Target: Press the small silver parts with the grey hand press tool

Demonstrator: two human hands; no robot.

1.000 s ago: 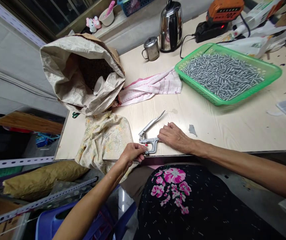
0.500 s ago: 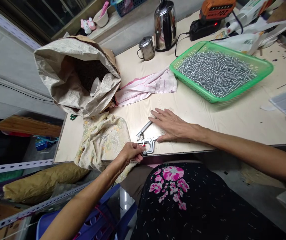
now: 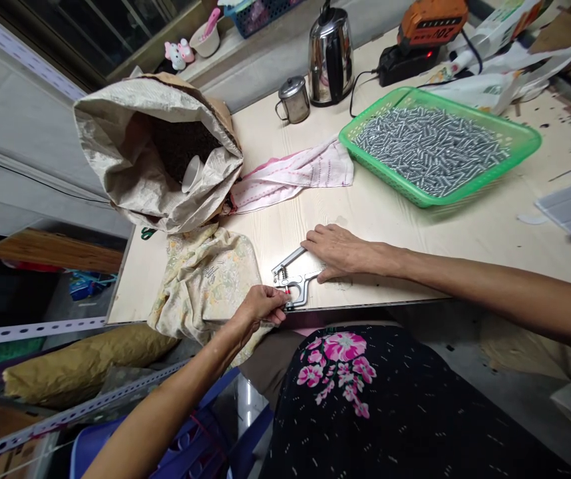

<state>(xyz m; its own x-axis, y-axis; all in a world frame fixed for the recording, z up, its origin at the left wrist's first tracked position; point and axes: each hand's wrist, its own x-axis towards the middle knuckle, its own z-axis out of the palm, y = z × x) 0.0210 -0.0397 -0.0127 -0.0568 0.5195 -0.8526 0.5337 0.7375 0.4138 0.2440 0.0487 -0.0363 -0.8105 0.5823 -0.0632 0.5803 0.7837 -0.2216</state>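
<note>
Silver snap-fastener pliers lie near the table's front edge, their handles spread apart and a spring between them. My right hand is around the handle ends, fingers curled over the upper handle and thumb at the lower one. At the jaw, beside a small red part, my left hand is closed in a pinch; what the fingertips hold is too small and hidden to name. Left of the pliers, a yellowish patterned cloth is spread out with several small metal pins on it.
A green basket full of small metal pins stands at the right. An open sack with a white cup inside is at the left. Behind are a pink-white towel, a metal mug, a kettle and a battery on a charger.
My right hand's stretched fingers have curled down over the upper handle of the pliers. My left hand stays pinched at the jaw.
</note>
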